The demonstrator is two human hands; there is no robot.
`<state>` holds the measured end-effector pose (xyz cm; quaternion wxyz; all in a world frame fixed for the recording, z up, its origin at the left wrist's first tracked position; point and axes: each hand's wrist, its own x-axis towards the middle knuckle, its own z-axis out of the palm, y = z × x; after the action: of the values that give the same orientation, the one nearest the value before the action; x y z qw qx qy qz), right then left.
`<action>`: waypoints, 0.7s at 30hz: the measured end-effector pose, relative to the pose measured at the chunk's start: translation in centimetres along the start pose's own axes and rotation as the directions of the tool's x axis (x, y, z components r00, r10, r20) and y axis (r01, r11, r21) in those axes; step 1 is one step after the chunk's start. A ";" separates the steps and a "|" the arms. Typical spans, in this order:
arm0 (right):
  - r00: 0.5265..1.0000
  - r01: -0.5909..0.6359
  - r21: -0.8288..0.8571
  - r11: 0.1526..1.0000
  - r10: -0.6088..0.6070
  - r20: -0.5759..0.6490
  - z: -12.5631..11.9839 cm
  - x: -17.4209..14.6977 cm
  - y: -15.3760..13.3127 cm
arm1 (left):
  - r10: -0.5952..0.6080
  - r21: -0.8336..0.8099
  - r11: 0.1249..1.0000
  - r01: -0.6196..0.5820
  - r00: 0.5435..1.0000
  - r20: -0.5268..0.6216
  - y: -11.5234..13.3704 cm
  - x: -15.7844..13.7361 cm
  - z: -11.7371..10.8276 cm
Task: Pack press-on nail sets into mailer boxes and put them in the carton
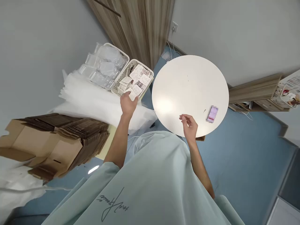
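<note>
My left hand [128, 104] reaches to the near edge of a white plastic basket [122, 76] filled with small printed cards [138, 82]. Its thumb and fingers are spread apart over the cards at the front; whether the fingertips touch one I cannot tell. Above the near edge of a round white table [189, 84] is my right hand [189, 126], its fingers curled and thumb brought near them. Anything pinched there is too small to make out. To the right of that hand, a purple, blurred-out rectangular object [212, 114] lies on the tabletop.
Left of the cards, another basket [125, 54] holds clear plastic boxes [103, 67]. White foam sheets [93, 98] are stacked in front of it. Folded brown cardboard boxes [53, 140] stand at the left. A wooden shelf [255, 90] is beyond the table at the right.
</note>
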<state>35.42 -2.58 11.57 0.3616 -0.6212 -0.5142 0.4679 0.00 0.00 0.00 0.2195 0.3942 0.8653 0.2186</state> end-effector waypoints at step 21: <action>0.996 -0.079 -0.025 0.997 0.078 -0.037 6.1 -2.0 -2.7 | -0.017 0.339 0.937 -0.084 0.958 0.285 -3.0 7.3 0.5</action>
<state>28.76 -4.17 12.68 0.3438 -0.6542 -0.4888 0.4635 -5.82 4.03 -3.63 0.2644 0.4687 0.8429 0.0072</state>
